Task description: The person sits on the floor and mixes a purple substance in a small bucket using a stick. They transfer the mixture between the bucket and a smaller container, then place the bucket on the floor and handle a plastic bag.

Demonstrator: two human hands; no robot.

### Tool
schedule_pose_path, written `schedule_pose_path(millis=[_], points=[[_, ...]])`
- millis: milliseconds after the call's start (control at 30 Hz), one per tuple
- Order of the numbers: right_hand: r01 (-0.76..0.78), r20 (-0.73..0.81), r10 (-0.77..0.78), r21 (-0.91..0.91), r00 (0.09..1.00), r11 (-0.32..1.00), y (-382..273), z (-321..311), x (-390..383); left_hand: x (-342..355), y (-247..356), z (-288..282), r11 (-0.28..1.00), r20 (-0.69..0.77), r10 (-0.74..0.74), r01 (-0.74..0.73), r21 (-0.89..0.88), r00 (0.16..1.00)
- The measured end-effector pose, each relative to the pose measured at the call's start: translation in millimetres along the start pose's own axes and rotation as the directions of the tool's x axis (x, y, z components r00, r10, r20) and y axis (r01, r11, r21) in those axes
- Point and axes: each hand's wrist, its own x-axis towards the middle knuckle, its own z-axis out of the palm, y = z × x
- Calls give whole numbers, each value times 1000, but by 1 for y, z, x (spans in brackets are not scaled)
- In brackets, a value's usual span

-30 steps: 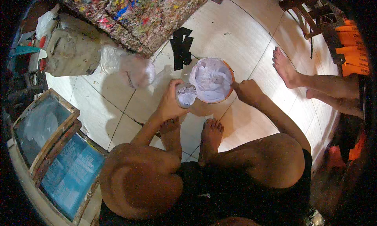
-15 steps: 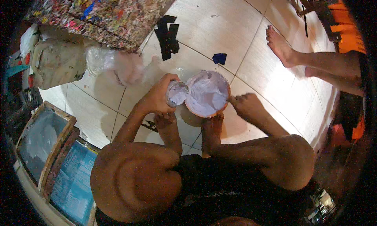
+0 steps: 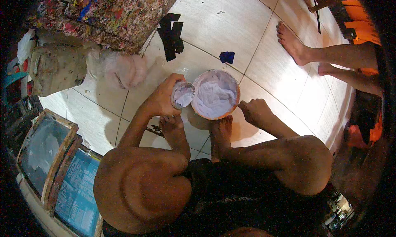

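I squat on the tiled floor with a round bucket (image 3: 215, 96) of pale lilac paint standing just in front of my toes. My left hand (image 3: 162, 100) grips a small cup (image 3: 182, 95) of the same paint, held tilted against the bucket's left rim. My right hand (image 3: 256, 112) rests low by the bucket's right side. Its fingers are curled and nothing shows inside them. Whether they touch the bucket's wall I cannot tell.
A paint-spattered table (image 3: 111, 14) stands at the far left, with a sack (image 3: 55, 70) and a plastic bag (image 3: 119, 70) below it. Black strips (image 3: 171, 35) and a blue scrap (image 3: 227, 56) lie on the tiles. Framed printing screens (image 3: 41, 150) lean at left. Another person's feet (image 3: 295, 45) are at right.
My right hand has come off the bucket's rim and dropped to its right side. My left hand still holds the cup at the left rim. My head has shifted.
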Motion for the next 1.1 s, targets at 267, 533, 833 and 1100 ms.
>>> schedule_pose_path(millis=[267,533,833,1100], points=[[-185,79,171,566,982,803,-20,19,-1,1,5,-3,998,0,-14,14,57,1000],[-208,123,194,832,973,514,-32,41,8,0,-6,2,1000,-8,-8,8,22,1000],[-194,134,259,955,957,223,-24,62,3,-5,-7,6,992,-54,-62,55,-111,997],[-195,52,264,812,963,550,-15,-8,-13,-16,12,6,995,-244,-76,57,-85,967]])
